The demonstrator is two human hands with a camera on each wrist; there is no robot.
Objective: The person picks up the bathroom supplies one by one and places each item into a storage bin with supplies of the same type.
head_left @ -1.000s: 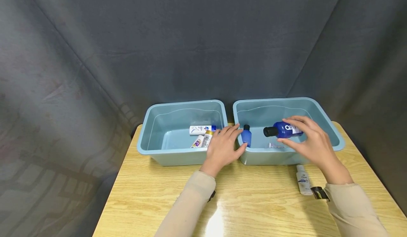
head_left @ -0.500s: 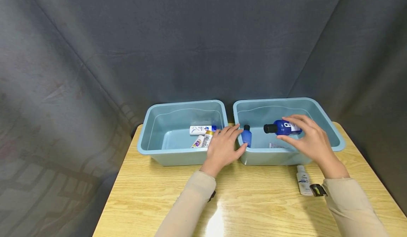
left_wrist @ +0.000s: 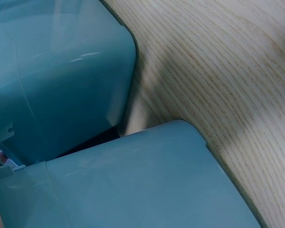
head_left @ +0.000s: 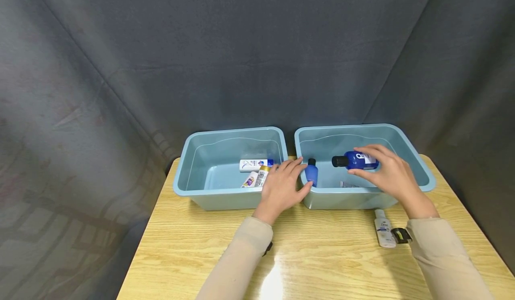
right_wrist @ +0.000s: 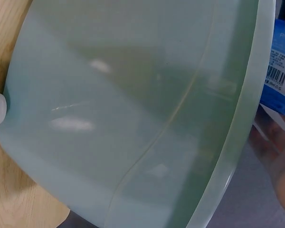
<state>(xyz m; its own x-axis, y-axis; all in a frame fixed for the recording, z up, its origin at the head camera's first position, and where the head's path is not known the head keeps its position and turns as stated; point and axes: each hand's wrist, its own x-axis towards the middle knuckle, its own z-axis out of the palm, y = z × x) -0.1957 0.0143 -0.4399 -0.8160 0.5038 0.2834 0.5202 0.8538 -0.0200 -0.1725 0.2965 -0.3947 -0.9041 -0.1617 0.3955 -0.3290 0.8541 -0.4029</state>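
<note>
My right hand (head_left: 394, 175) pinches a dark blue bottle with a black cap (head_left: 357, 160) between thumb and fingers. It holds the bottle sideways over the right light-blue bin (head_left: 350, 190), cap pointing left. The bottle's blue end with a barcode label shows past the bin rim in the right wrist view. My left hand (head_left: 281, 188) lies over the neighbouring rims of the two bins, fingers relaxed. Close to its thumb, inside the right bin, is a lighter blue bottle with a dark cap (head_left: 311, 174). A small clear item (head_left: 348, 184) is partly hidden behind the right bin's front wall.
In the left bin (head_left: 225, 192) lie a white bottle with a blue cap (head_left: 253, 165), a gold-capped bottle (head_left: 262, 176) and a small white bottle (head_left: 250, 179). A white bottle (head_left: 384, 229) lies on the wooden table (head_left: 322, 255) by my right wrist. A dark curtain (head_left: 257, 67) hangs behind.
My right hand has shifted slightly left with the dark blue bottle, still over the right bin. The left hand has stayed in place.
</note>
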